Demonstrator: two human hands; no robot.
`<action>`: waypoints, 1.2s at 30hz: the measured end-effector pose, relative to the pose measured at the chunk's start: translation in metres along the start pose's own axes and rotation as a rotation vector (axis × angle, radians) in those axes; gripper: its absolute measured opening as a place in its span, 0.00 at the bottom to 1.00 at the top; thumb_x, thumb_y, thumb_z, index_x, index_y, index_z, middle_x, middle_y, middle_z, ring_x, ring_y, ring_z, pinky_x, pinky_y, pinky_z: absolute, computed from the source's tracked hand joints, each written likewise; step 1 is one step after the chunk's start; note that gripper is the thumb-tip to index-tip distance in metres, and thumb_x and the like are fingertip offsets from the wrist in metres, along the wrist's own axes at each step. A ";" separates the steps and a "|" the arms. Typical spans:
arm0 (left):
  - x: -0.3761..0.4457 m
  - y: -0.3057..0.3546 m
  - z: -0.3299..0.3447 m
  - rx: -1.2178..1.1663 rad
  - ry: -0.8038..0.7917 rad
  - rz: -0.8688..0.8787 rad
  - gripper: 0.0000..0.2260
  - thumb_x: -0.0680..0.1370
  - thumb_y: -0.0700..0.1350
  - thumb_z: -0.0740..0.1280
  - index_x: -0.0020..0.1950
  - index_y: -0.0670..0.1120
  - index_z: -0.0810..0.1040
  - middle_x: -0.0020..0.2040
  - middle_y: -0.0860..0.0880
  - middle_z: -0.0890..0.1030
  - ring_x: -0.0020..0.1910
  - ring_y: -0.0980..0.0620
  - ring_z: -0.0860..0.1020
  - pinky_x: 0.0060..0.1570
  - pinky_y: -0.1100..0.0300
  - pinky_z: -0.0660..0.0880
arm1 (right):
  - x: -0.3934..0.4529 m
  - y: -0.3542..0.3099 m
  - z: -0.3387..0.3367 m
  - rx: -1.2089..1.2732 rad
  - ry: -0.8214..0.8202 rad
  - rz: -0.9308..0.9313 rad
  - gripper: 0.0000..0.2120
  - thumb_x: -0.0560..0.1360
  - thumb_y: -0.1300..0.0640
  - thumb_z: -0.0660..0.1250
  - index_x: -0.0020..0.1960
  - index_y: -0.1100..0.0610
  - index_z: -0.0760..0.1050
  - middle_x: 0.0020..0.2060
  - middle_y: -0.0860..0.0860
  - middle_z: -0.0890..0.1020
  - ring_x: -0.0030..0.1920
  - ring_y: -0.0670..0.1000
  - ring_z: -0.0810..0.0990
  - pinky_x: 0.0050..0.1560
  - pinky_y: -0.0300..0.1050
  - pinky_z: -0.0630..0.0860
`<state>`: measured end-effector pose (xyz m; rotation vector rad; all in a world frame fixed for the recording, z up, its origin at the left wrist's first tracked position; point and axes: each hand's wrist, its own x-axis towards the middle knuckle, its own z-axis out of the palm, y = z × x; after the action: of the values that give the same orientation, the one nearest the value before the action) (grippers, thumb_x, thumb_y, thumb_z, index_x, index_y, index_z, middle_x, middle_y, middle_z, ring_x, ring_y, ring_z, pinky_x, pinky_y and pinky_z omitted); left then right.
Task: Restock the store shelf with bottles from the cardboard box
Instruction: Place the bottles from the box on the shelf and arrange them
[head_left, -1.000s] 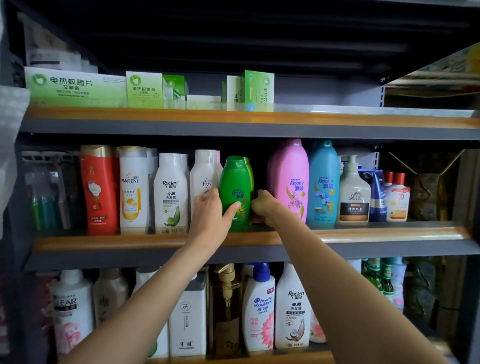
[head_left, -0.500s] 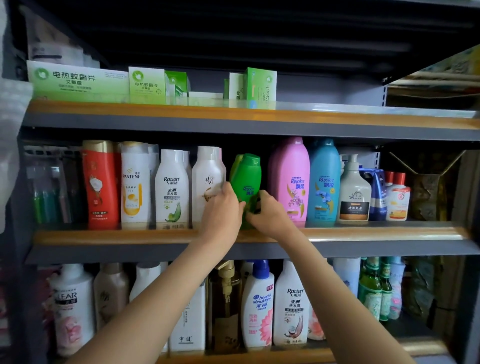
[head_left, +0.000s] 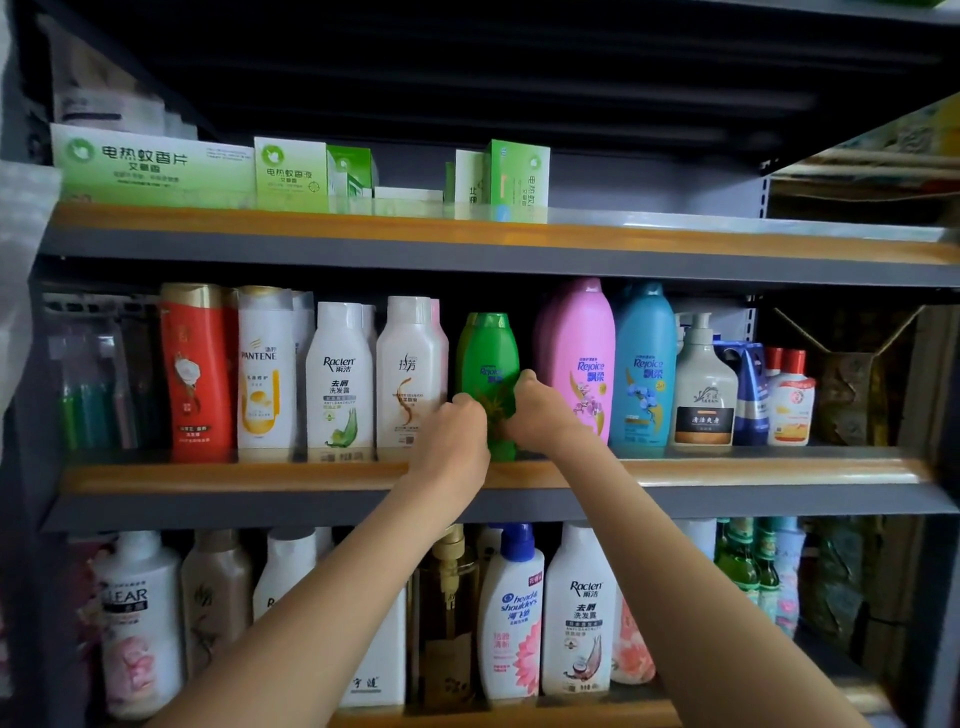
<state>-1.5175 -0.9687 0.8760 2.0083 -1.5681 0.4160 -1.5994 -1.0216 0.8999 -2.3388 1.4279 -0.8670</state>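
Head view of a three-tier store shelf. At the centre of the frame, a green Rejoice bottle (head_left: 488, 374) stands upright on the middle shelf (head_left: 727, 470), in the gap between a white bottle with a brown swirl (head_left: 410, 374) on its left and a tall pink Rejoice bottle (head_left: 576, 358) on its right. The left hand (head_left: 457, 431) reaches up from the lower left, fingers curled against the lower left flank of the green bottle; the right hand (head_left: 540, 415) reaches up from the lower right, fingers curled round the lower right flank, thumb raised against the label. Both hands thus grip the bottle low on its body, one to each side, with knuckles nearly meeting in front of it. A second green bottle shows just behind the first. Further left on the same tier stand a Raclen bottle (head_left: 338, 379), a Pantene bottle (head_left: 265, 374) and a red bottle (head_left: 195, 369); right of the pink one stand a blue Rejoice bottle (head_left: 644, 364) and a white pump bottle (head_left: 704, 384). Green cartons (head_left: 156, 166) line the top shelf in the upper left of the frame. The bottom tier carries more bottles, among them a Head & Shoulders bottle (head_left: 511, 613). The cardboard box lies outside the frame.
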 end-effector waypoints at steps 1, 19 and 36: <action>-0.002 -0.002 0.000 0.006 0.012 0.015 0.09 0.79 0.37 0.60 0.59 0.37 0.70 0.57 0.40 0.76 0.55 0.42 0.76 0.44 0.56 0.70 | -0.001 0.000 0.002 -0.004 -0.007 0.010 0.18 0.76 0.66 0.62 0.63 0.66 0.61 0.58 0.63 0.75 0.57 0.61 0.76 0.45 0.45 0.69; -0.007 -0.062 0.013 -0.008 0.391 0.161 0.33 0.70 0.24 0.60 0.71 0.49 0.67 0.76 0.37 0.53 0.69 0.32 0.60 0.56 0.41 0.73 | -0.020 -0.020 0.055 -0.218 0.386 -0.106 0.42 0.77 0.55 0.64 0.75 0.41 0.36 0.75 0.60 0.46 0.61 0.59 0.70 0.47 0.50 0.76; -0.005 -0.066 0.022 -0.010 0.435 0.215 0.33 0.67 0.25 0.67 0.69 0.45 0.68 0.74 0.35 0.56 0.68 0.31 0.63 0.55 0.39 0.74 | -0.011 -0.026 0.060 -0.195 0.455 -0.020 0.42 0.77 0.60 0.63 0.76 0.55 0.33 0.74 0.60 0.50 0.61 0.58 0.72 0.47 0.48 0.76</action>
<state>-1.4576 -0.9674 0.8403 1.6052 -1.4993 0.8622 -1.5479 -1.0047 0.8622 -2.3970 1.7281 -1.3919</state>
